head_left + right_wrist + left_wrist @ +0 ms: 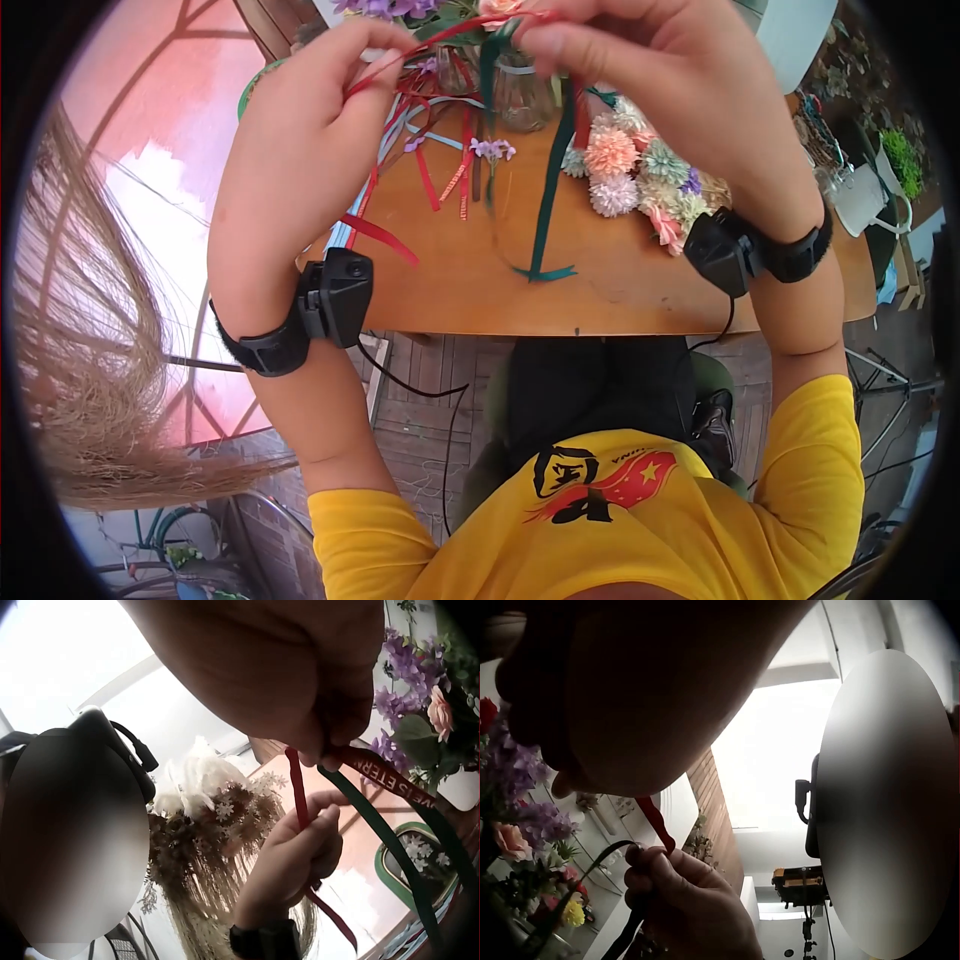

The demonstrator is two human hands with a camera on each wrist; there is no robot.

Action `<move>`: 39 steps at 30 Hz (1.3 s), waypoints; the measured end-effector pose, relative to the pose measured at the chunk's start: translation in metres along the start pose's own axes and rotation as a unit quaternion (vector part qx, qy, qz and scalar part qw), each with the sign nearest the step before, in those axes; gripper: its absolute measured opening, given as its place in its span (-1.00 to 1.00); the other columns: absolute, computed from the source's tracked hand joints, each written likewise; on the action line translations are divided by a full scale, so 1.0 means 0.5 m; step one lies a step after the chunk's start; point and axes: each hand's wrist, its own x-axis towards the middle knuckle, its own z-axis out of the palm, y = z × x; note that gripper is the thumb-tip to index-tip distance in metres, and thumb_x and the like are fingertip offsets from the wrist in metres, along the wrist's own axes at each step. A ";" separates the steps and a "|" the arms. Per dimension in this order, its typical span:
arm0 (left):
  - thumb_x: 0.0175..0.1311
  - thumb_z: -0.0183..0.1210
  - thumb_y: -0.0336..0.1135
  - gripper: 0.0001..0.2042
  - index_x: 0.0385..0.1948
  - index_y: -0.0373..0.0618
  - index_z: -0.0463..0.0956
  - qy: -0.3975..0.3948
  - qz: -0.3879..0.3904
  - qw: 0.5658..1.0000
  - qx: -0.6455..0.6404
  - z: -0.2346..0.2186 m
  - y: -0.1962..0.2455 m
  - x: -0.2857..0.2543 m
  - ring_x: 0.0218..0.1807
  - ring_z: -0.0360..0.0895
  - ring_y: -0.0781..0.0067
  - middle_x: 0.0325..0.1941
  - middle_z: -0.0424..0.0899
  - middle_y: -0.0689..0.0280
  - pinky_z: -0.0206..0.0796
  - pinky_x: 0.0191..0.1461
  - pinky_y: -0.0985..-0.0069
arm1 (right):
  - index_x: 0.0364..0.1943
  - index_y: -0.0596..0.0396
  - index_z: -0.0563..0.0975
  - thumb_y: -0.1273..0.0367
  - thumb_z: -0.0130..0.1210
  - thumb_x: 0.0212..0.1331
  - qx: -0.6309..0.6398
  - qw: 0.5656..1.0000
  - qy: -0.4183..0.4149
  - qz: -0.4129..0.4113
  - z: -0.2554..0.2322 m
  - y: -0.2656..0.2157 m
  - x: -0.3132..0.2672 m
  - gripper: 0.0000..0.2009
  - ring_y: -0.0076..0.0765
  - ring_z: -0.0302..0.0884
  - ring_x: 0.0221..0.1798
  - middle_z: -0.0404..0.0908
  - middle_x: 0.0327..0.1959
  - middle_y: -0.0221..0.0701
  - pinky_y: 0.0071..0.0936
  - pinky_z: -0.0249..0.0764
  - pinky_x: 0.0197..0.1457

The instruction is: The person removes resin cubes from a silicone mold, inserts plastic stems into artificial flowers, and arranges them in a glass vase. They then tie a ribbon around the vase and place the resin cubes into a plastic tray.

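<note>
Both hands are raised above the table's far side in the head view. My left hand (295, 150) pinches a narrow red ribbon (440, 38) between thumb and fingers, and the ribbon's tail hangs below it. That ribbon spans across to my right hand (665, 85), which pinches it together with a dark green ribbon (552, 180). The green ribbon drapes down in a loop, its cut end near the tabletop. White lettering runs along the red ribbon (386, 778) in the right wrist view, where the left hand (296, 851) appears below the right fingers.
Pompom-like flowers in peach, white and pale green (612, 152) lie on the wooden table (450, 290). A glass vase (522, 100) with flowers stands at the back. Loose ribbons (425, 180) and a small purple sprig (492, 150) lie left of centre. Dried stems (110, 330) hang at far left.
</note>
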 end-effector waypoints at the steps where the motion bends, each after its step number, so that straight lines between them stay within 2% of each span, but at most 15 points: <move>1: 0.53 0.06 -0.32 -0.81 -0.02 -0.17 0.59 0.013 0.008 1.000 -0.007 0.003 -0.028 -0.012 -0.45 0.37 0.62 -0.51 0.49 0.37 0.22 -0.32 0.55 | -0.15 0.23 0.68 0.42 0.21 0.42 -0.003 0.999 0.036 0.041 -0.001 -0.027 0.000 -0.86 -0.72 0.51 -0.42 0.71 -0.37 -0.48 -0.67 0.41 -0.38; 7: 0.57 0.01 -0.26 -0.78 -0.04 -0.18 0.58 -0.037 -0.169 0.984 -0.049 0.007 -0.096 -0.084 -0.46 0.33 0.53 -0.55 0.37 0.32 0.23 -0.32 0.49 | -0.13 0.28 0.69 0.43 0.22 0.41 0.013 0.970 0.216 -0.107 0.021 0.027 0.056 -0.84 -0.68 0.56 -0.40 0.71 -0.35 -0.46 -0.66 0.49 -0.33; 11: 0.50 0.12 -0.22 -0.74 0.05 -0.17 0.57 -0.067 -0.228 0.971 -0.008 0.018 -0.155 -0.118 -0.41 0.39 0.49 -0.49 0.46 0.26 0.32 -0.24 0.48 | -0.11 0.30 0.69 0.44 0.20 0.41 0.137 0.975 0.160 -0.070 0.058 0.009 0.093 -0.83 -0.68 0.58 -0.38 0.72 -0.36 -0.47 -0.65 0.50 -0.32; 13: 0.42 0.24 -0.25 -0.66 0.13 -0.19 0.53 -0.082 -0.245 0.965 0.044 0.021 -0.168 -0.124 -0.36 0.45 0.47 -0.40 0.55 0.24 0.39 -0.16 0.48 | -0.08 0.28 0.69 0.39 0.21 0.36 0.012 0.984 0.156 -0.084 0.094 -0.010 0.128 -0.79 -0.48 0.65 -0.38 0.76 -0.34 -0.33 -0.52 0.56 -0.27; 16: 0.30 0.37 -0.35 -0.41 0.35 -0.22 0.36 -0.031 -0.209 0.978 0.007 0.021 -0.180 -0.133 -0.15 0.50 0.53 -0.14 0.55 0.34 0.45 0.02 0.49 | -0.06 0.25 0.69 0.31 0.22 0.30 -0.056 0.979 0.069 -0.182 0.119 0.021 0.171 -0.72 -0.25 0.69 -0.36 0.78 -0.29 -0.20 -0.38 0.60 -0.19; 19: 0.22 0.43 -0.37 -0.25 0.45 -0.22 0.25 0.042 -0.202 0.978 -0.024 0.017 -0.173 -0.130 0.00 0.54 0.44 0.06 0.59 0.23 0.45 0.13 0.43 | -0.07 0.24 0.70 0.27 0.22 0.27 -0.144 0.975 -0.035 -0.163 0.148 0.073 0.267 -0.69 -0.17 0.71 -0.29 0.78 -0.26 -0.16 -0.32 0.61 -0.10; 23: 0.26 0.40 -0.36 -0.29 0.43 -0.24 0.26 0.147 -0.184 0.972 0.000 0.023 -0.167 -0.118 0.09 0.52 0.38 0.16 0.58 0.16 0.43 0.19 0.41 | -0.09 0.21 0.71 0.25 0.22 0.26 -0.277 0.945 -0.089 -0.149 0.104 0.039 0.256 -0.69 -0.18 0.73 -0.20 0.78 -0.26 -0.17 -0.32 0.60 -0.01; 25: 0.26 0.39 -0.36 -0.34 0.39 -0.26 0.32 0.180 -0.153 0.972 0.003 0.030 -0.158 -0.112 0.05 0.51 0.42 0.12 0.58 0.17 0.46 0.08 0.47 | -0.11 0.20 0.70 0.26 0.20 0.31 -0.187 0.973 -0.133 -0.033 0.041 -0.060 0.150 -0.72 -0.25 0.71 -0.22 0.77 -0.27 -0.20 -0.40 0.59 -0.05; 26: 0.30 0.35 -0.36 -0.45 0.31 -0.25 0.41 0.195 -0.147 0.969 -0.023 0.040 -0.139 -0.107 0.01 0.53 0.43 0.10 0.58 0.19 0.46 0.07 0.49 | -0.13 0.20 0.70 0.25 0.19 0.33 -0.170 0.976 -0.109 -0.077 0.031 -0.060 0.109 -0.73 -0.27 0.71 -0.24 0.77 -0.28 -0.22 -0.41 0.58 -0.07; 28: 0.32 0.33 -0.38 -0.57 0.20 -0.25 0.50 0.175 -0.136 0.973 -0.066 0.056 -0.120 -0.098 -0.05 0.55 0.44 0.04 0.59 0.23 0.46 0.03 0.50 | -0.14 0.19 0.70 0.25 0.19 0.35 -0.162 0.979 -0.107 -0.065 -0.004 -0.046 0.071 -0.74 -0.30 0.69 -0.26 0.76 -0.30 -0.25 -0.42 0.57 -0.11; 30: 0.35 0.28 -0.38 -0.77 -0.02 -0.23 0.60 0.149 -0.125 0.978 -0.069 0.074 -0.088 -0.086 -0.18 0.59 0.45 -0.13 0.63 0.25 0.46 -0.05 0.50 | -0.13 0.18 0.70 0.25 0.19 0.37 -0.180 0.971 -0.149 0.048 -0.042 -0.030 0.051 -0.74 -0.33 0.68 -0.28 0.76 -0.33 -0.27 -0.42 0.56 -0.14; 34: 0.38 0.21 -0.38 -0.80 -0.04 -0.23 0.60 -0.028 -0.039 0.994 -0.097 0.167 -0.021 -0.047 -0.16 0.65 0.22 -0.19 0.67 0.13 0.49 -0.05 0.37 | -0.14 0.17 0.70 0.25 0.19 0.40 -0.242 0.922 -0.230 0.198 -0.118 0.032 0.012 -0.75 -0.41 0.64 -0.33 0.73 -0.38 -0.31 -0.42 0.53 -0.20; 35: 0.38 0.18 -0.39 -0.80 -0.04 -0.24 0.60 -0.072 -0.026 0.991 -0.110 0.198 -0.011 -0.035 -0.13 0.66 0.10 -0.16 0.68 0.08 0.50 -0.02 0.30 | -0.15 0.16 0.69 0.24 0.20 0.41 -0.286 0.906 -0.256 0.178 -0.121 0.102 -0.004 -0.75 -0.44 0.61 -0.36 0.71 -0.41 -0.33 -0.41 0.52 -0.22; 36: 0.39 0.17 -0.39 -0.78 -0.01 -0.23 0.60 -0.072 -0.011 0.992 -0.105 0.230 -0.009 -0.022 -0.10 0.67 0.12 -0.13 0.69 0.08 0.50 0.01 0.32 | -0.13 0.18 0.71 0.25 0.19 0.42 -0.279 0.939 -0.175 0.101 -0.120 0.219 -0.038 -0.74 -0.48 0.58 -0.38 0.70 -0.42 -0.32 -0.42 0.51 -0.24; 39: 0.42 0.13 -0.40 -0.74 0.07 -0.23 0.57 -0.075 0.026 0.992 -0.098 0.336 -0.023 0.022 0.00 0.66 0.08 -0.02 0.68 0.04 0.48 0.12 0.32 | -0.13 0.16 0.70 0.41 0.25 0.30 -0.396 0.909 -0.102 0.086 -0.114 0.289 -0.052 -0.85 -0.19 0.72 -0.24 0.76 -0.29 -0.25 -0.33 0.60 -0.11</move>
